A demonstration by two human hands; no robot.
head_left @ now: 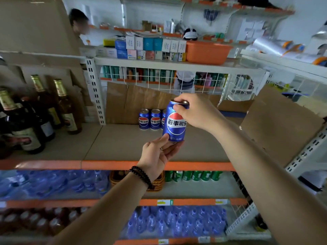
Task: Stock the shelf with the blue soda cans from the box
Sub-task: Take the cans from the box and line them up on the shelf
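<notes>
A blue soda can hangs upright in the air above the middle shelf. My right hand grips its top rim from above. My left hand holds its base from below, thumb on the front. Three blue cans stand in a row at the back of the shelf against brown cardboard, the right one partly hidden by the held can. The open cardboard box sits at the shelf's right end, its inside hidden by a flap.
Dark glass bottles crowd the shelf's left end. An orange basin and small boxes sit on the shelf above. Water bottles, green cans and a wicker basket fill lower shelves. A person stands behind the racks at the upper left.
</notes>
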